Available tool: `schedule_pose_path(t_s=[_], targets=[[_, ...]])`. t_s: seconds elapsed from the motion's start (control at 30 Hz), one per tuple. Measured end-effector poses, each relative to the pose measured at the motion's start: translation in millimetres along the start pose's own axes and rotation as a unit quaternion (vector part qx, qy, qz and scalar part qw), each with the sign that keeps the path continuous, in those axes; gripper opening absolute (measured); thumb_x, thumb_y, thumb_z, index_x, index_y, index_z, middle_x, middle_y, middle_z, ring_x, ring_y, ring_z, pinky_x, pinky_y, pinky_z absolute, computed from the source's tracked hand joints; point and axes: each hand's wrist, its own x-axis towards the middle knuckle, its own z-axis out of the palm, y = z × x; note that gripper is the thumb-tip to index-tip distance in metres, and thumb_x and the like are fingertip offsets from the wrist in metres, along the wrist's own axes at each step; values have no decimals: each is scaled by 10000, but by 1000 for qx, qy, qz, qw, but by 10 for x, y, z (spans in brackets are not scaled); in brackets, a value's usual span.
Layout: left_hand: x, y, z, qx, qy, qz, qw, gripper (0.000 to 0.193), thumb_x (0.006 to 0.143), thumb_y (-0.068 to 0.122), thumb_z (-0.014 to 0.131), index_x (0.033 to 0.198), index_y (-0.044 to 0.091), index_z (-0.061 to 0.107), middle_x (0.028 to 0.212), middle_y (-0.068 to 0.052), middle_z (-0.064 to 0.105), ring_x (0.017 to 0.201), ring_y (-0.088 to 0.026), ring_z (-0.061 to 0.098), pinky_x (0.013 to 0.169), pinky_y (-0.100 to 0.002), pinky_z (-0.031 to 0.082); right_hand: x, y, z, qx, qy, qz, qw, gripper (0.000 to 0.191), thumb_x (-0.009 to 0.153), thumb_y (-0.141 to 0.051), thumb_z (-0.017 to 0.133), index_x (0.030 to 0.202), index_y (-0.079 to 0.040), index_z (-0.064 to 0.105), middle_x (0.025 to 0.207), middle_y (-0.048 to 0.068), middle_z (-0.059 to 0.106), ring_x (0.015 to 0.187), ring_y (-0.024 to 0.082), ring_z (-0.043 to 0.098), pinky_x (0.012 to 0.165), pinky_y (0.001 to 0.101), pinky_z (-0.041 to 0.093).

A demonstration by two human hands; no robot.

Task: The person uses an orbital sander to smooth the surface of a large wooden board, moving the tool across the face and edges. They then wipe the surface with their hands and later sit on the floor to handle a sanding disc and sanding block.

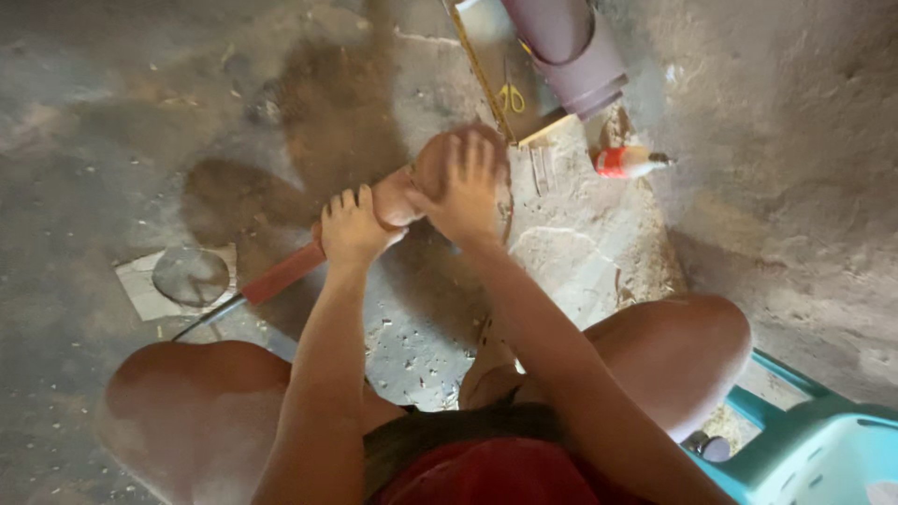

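My left hand (pixel 351 227) grips the neck of a brown clay-coloured rounded object (pixel 426 164) with a narrow neck, held above the concrete floor. My right hand (pixel 466 187) lies spread over its round body, fingers apart and pressing on it. A red-handled tool with a thin dark metal shaft (pixel 281 273) sticks out down-left from under my left hand; whether that hand also holds it is unclear. My bare knees frame the view at the bottom.
A purple pipe-like roll (pixel 572 47), a yellow measuring tape (pixel 479 70) and yellow-handled scissors (pixel 512 96) lie at the top. A small red-and-white bottle (pixel 625 162) lies at right. A round mesh disc on a grey tile (pixel 190 277) sits left. A teal plastic stool (pixel 814 444) is lower right.
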Motion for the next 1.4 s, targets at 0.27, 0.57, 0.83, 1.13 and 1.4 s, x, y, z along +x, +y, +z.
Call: schedule_pose_path(t_s=[0.27, 0.57, 0.83, 1.13, 1.4], targets=[[24, -12, -14, -12, -30, -28, 999, 1029, 540, 605, 923, 1348, 71, 574, 1244, -198, 640, 1186, -386, 577, 1023, -550, 433, -345, 164, -107, -32, -13, -109, 993, 1227, 706, -682, 801, 1598, -53, 241, 1655, 270, 200, 1551, 430, 162, 1217, 682, 126], [7, 0, -6, -22, 3, -7, 1000, 966, 573, 600, 916, 1323, 83, 593, 1228, -164, 659, 1183, -375, 595, 1032, -528, 463, -391, -102, -81, -29, -70, -106, 991, 1228, 680, -703, 781, 1597, -77, 256, 1662, 248, 183, 1546, 422, 135, 1209, 673, 131], [1, -5, -41, 1, -2, 4, 1000, 1015, 557, 631, 919, 1328, 57, 593, 1208, -177, 658, 1148, -384, 605, 1009, -534, 465, 6, -156, -57, -23, -9, -36, 999, 1149, 752, -712, 724, 1600, -78, 277, 1680, 226, 205, 1564, 417, 156, 1225, 669, 127], [11, 25, -97, -6, -16, -9, 1000, 1016, 553, 616, 917, 1341, 67, 585, 1238, -178, 642, 1179, -376, 585, 1017, -518, 454, -273, 242, -106, 126, 48, -132, 982, 901, 955, -375, 714, 1612, 62, 279, 1688, 273, 264, 1591, 414, 229, 1294, 573, 164], [-4, 23, -86, -8, -41, -15, 999, 1022, 578, 615, 915, 1359, 66, 550, 1270, -184, 622, 1219, -371, 559, 1036, -518, 427, -826, 429, 69, 102, 61, -132, 984, 736, 906, -252, 747, 1524, 4, 440, 1589, 220, 434, 1513, 389, 381, 1251, 554, 275]])
